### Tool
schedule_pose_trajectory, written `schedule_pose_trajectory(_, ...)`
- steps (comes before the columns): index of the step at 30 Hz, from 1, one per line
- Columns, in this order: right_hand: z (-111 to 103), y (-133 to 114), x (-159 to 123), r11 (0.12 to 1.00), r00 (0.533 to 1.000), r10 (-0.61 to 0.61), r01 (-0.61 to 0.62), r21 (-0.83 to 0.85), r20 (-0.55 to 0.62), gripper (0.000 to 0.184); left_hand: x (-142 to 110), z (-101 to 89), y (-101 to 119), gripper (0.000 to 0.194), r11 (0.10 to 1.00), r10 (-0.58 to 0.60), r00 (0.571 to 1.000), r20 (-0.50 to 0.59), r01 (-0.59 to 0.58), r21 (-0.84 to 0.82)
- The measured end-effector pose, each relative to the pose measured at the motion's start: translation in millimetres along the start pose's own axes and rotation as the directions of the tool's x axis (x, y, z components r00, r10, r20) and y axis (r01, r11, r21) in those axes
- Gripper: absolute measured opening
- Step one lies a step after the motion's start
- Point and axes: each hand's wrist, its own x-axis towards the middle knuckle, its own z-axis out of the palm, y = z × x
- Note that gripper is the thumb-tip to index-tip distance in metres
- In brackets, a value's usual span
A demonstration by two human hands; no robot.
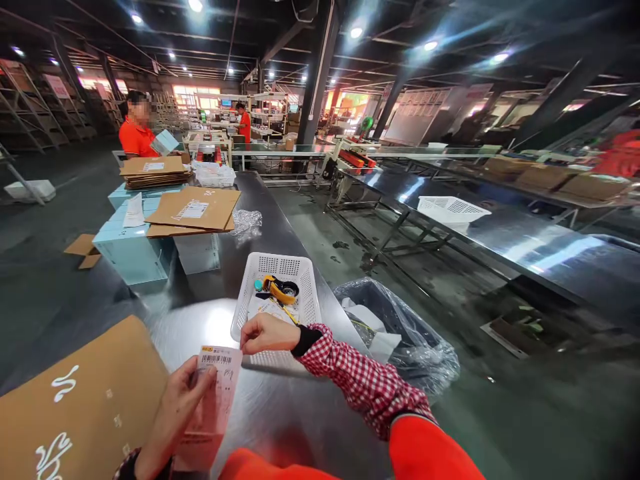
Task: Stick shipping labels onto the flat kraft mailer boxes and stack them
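Observation:
My left hand [175, 407] holds a pink shipping label [215, 387] with a barcode, fingers curled round its left edge. My right hand [267, 333], in a red checked sleeve, pinches the label's top right corner. Both hands hover over a shiny metal table [280, 413]. Just beyond my right hand stands a white plastic basket [250, 287] holding a yellow and black tape tool [277, 288] and papers. A flat brown cardboard sheet [85, 400] with white markings lies at my left.
Pale blue boxes [130, 250] and flat cartons [195, 210] sit further along the table. A bin lined with a clear bag [400, 333] stands at the right of the table. A person in orange [136, 130] works at the far end. Long steel tables [525, 240] run at right.

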Motion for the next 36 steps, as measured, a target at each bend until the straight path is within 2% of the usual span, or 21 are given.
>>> schedule_pose_trajectory(3,-0.7,2.0,3.8,0.991,0.999,0.016,-0.02,0.134,0.028,0.01,10.4,1.1,3.0,0.039,0.999,0.031,0.999,-0.006,-0.031,0.024)
schedule_pose_trajectory(5,-1.4,0.3,7.3,0.97,1.0,0.016,-0.022,0.241,0.027,0.012,20.2,3.7,7.2,0.037,0.998,0.067,0.997,0.028,-0.067,-0.003)
schedule_pose_trajectory(6,-1.9,-1.6,9.3,0.956,1.0,0.01,-0.016,0.293,0.019,0.013,24.8,5.2,10.4,0.037,0.994,0.105,0.995,0.002,-0.105,-0.01)
schedule_pose_trajectory(8,-2.5,-6.7,13.7,0.927,1.0,-0.004,0.011,0.374,-0.019,0.014,31.8,8.2,19.4,0.043,0.976,0.216,0.962,-0.17,-0.209,0.055)
schedule_pose_trajectory(9,-2.7,-9.6,16.2,0.918,0.999,-0.012,0.031,0.396,-0.05,0.014,33.9,9.3,25.1,0.046,0.963,0.268,0.924,-0.272,-0.244,0.117)
schedule_pose_trajectory(10,-2.6,-12.4,18.9,0.913,0.996,-0.019,0.053,0.405,-0.087,0.014,35.2,10.0,31.4,0.046,0.95,0.303,0.889,-0.344,-0.255,0.178)
schedule_pose_trajectory(11,-2.5,-14.9,21.8,0.913,0.992,-0.024,0.072,0.402,-0.123,0.014,36.1,10.3,38.0,0.043,0.943,0.317,0.875,-0.366,-0.25,0.219)
schedule_pose_trajectory(13,-2.2,-18.8,28.2,0.921,0.985,-0.041,0.103,0.376,-0.168,0.014,38.4,9.6,50.4,0.037,0.951,0.289,0.914,-0.286,-0.24,0.195)
schedule_pose_trajectory(16,-3.8,-20.7,38.5,0.929,0.978,-0.08,0.144,0.341,-0.193,0.011,47.1,6.7,62.7,0.034,0.976,0.218,0.963,-0.16,-0.22,0.008)
schedule_pose_trajectory(19,-9.8,-18.4,48.3,0.947,0.958,-0.164,0.22,0.236,-0.233,0.007,59.9,3.5,66.1,0.033,0.972,0.16,0.979,-0.128,-0.178,-0.153)
schedule_pose_trajectory(23,-21.3,-12.1,62.8,0.955,0.92,-0.268,0.294,0.05,-0.287,0.005,76.6,2.3,62.1,0.035,0.971,0.14,0.975,-0.173,-0.17,-0.169)
schedule_pose_trajectory(25,-26.6,-8.6,72.2,0.958,0.923,-0.248,0.28,0.07,-0.294,0.006,85.9,2.8,57.6,0.037,0.972,0.119,0.973,-0.199,-0.155,-0.175)
schedule_pose_trajectory(27,-31.5,-5.4,82.9,0.954,0.939,-0.199,0.251,0.162,-0.279,0.006,96.4,3.3,52.6,0.037,0.968,0.093,0.975,-0.203,-0.136,-0.209)
schedule_pose_trajectory(30,-38.7,-1.9,98.9,0.93,0.958,-0.108,0.192,0.314,-0.265,0.005,113.1,3.4,47.6,0.036,0.931,0.052,0.976,-0.212,-0.125,-0.344)
schedule_pose_trajectory(32,-43.6,0.0,108.4,0.922,0.951,-0.077,0.182,0.342,-0.3,0.003,123.0,1.8,46.6,0.036,0.907,0.053,0.968,-0.245,-0.149,-0.393)
schedule_pose_trajectory(34,-48.6,2.3,116.8,0.911,0.949,-0.081,0.194,0.364,-0.304,0.003,131.6,-2.6,46.3,0.036,0.942,0.174,0.944,-0.28,-0.243,-0.234)
schedule_pose_trajectory(35,-51.1,3.7,120.8,0.901,0.956,-0.089,0.197,0.386,-0.28,0.005,135.7,-6.0,46.1,0.035,0.946,0.286,0.92,-0.268,-0.315,-0.075)
schedule_pose_trajectory(36,-53.7,5.3,124.6,0.889,0.966,-0.095,0.191,0.416,-0.24,0.006,139.7,-10.2,45.9,0.033,0.913,0.407,0.885,-0.225,-0.394,0.101)
